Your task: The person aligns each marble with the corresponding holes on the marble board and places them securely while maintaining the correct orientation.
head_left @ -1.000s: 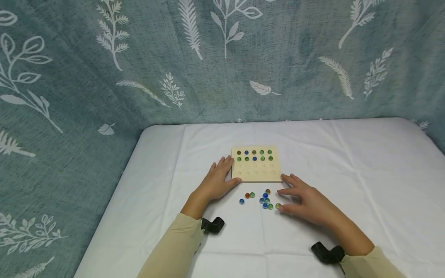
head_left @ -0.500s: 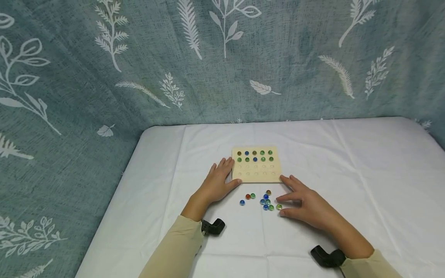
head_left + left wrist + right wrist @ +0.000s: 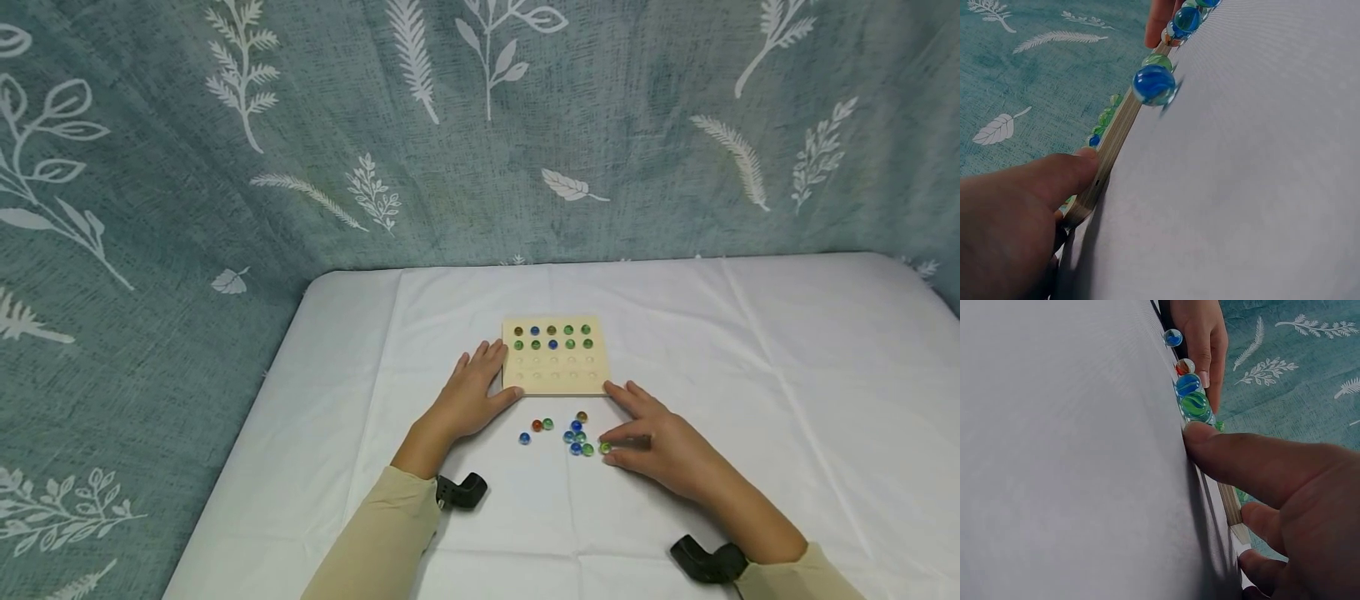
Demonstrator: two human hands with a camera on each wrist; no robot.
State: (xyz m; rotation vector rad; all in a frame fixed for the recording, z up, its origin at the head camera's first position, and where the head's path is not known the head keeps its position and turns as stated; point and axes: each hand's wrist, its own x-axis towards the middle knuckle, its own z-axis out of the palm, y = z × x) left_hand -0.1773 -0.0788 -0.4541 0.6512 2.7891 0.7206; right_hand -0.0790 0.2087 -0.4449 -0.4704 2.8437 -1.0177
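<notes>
A pale wooden marble board (image 3: 555, 368) lies on the table, marbles filling its two back rows and bare hollows in its two front rows. My left hand (image 3: 470, 395) rests at its left front corner, fingers straight along the left side and thumb on the front edge (image 3: 1107, 162). In front lie several loose marbles, among them a red one (image 3: 537, 425) and a lone blue one (image 3: 524, 438). My right hand (image 3: 667, 443) pinches a yellow-green marble (image 3: 605, 448) between thumb and index finger. Its other fingers reach to the board's right front corner. In the right wrist view, the thumb (image 3: 1235, 456) hides the pinch.
A white cloth (image 3: 420, 333) covers the table. Behind it and to the left hangs a blue-green curtain (image 3: 465, 183) with white leaf prints. Black wrist cameras sit below the left hand (image 3: 462, 492) and right hand (image 3: 708, 560).
My right thumb and index finger were apart around the yellow-green marble half a second ago and have now closed onto it. The left hand keeps its place on the board.
</notes>
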